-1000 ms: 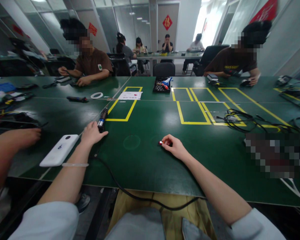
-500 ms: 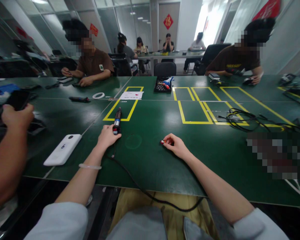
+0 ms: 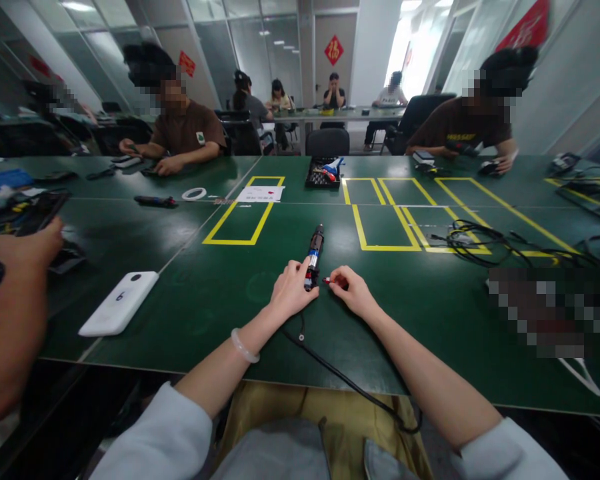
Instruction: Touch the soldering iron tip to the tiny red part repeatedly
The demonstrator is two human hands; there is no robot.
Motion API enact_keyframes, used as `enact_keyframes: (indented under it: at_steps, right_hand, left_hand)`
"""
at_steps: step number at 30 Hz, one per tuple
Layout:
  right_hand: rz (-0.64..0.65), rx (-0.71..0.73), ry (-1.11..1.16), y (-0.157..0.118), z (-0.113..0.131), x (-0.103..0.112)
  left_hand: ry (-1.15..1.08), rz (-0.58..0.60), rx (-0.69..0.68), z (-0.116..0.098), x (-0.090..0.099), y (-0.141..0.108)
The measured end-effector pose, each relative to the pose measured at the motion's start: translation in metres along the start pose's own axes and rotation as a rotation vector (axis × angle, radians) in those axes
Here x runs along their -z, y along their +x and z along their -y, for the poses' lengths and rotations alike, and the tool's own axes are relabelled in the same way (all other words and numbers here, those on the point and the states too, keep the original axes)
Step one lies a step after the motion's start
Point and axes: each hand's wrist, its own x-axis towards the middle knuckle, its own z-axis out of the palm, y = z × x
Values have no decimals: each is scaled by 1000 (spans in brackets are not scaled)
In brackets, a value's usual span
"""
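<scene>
My left hand is closed round the rear end of a corded electric screwdriver, a dark cylinder with silver and blue bands. Its narrow tip points away from me across the green table. From its rear a black cord runs over the table edge toward my lap. Just to the right, my right hand pinches a small red-and-white piece between thumb and fingertips. The piece is too small to name. A narrow gap separates it from the screwdriver's rear end.
A white power bank lies at left, near a neighbour's hand holding a phone-like device. Ahead are yellow tape outlines, a paper sheet, a tape roll and a black tray. Tangled cables lie right.
My left hand has carried the screwdriver to the right, close beside my right hand; its cord shifted along. My right hand stays nearly in place with the small piece.
</scene>
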Motion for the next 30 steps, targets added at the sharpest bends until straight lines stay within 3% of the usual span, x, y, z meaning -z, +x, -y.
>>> enact_keyframes:
  at_steps: [7,25,30]
  right_hand:
    - [40,7,-58,0,1,-2]
    - [-3,-65,34,-6,9,3]
    - [19,-33,35,-6,8,0]
  left_hand:
    - [-59,5,-55,-15,-7,-4]
    - [27,-22,-8,-27,-5,3]
    - [67,-22,-38,-20,-1,3]
